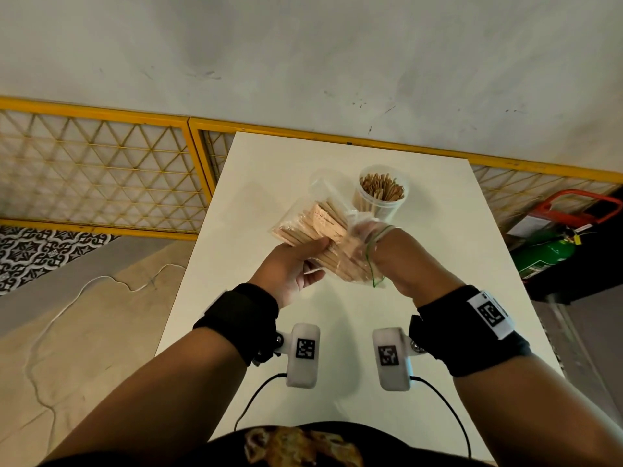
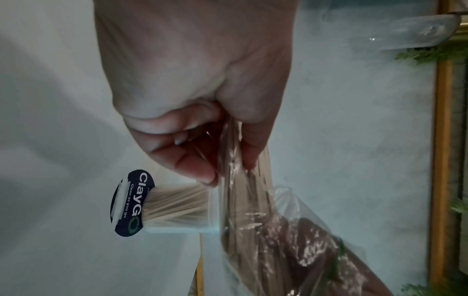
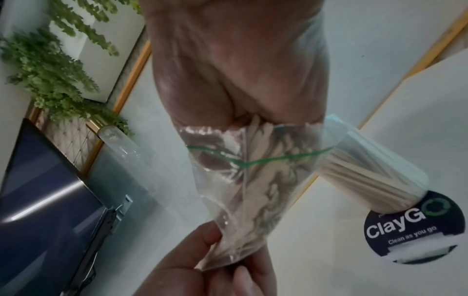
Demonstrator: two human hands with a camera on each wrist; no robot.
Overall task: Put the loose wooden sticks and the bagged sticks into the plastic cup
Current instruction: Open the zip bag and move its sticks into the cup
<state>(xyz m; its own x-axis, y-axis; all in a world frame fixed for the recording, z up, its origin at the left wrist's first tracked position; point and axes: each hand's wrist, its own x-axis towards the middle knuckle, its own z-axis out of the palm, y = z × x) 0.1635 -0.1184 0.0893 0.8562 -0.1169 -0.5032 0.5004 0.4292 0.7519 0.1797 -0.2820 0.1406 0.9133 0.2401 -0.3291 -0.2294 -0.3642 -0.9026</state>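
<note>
left hand pinches one end of the clear bag of sticks, thumb on top and fingers curled under; right hand is pushed in at the bag's open mouth by the green zip line, fingers hidden by plastic and apparently closed round the sticks inside, though the exact grip can't be told. bag held in the air over the table, just in front of the plastic cup. cup stands upright on the white table and already looks packed with loose sticks. bag film looks thin, soft and slippery, likely to crumple and slide, so best held at the sealed end or across the stick bundle. sticks look light, stiff and thin, prone to scatter if the mouth tips down. little room seems left in the cup. a dark round "claygo" sticker sits on the table by the cup's base. beyond: yellow lattice fence, grey floor, green cylinder on the right.
</note>
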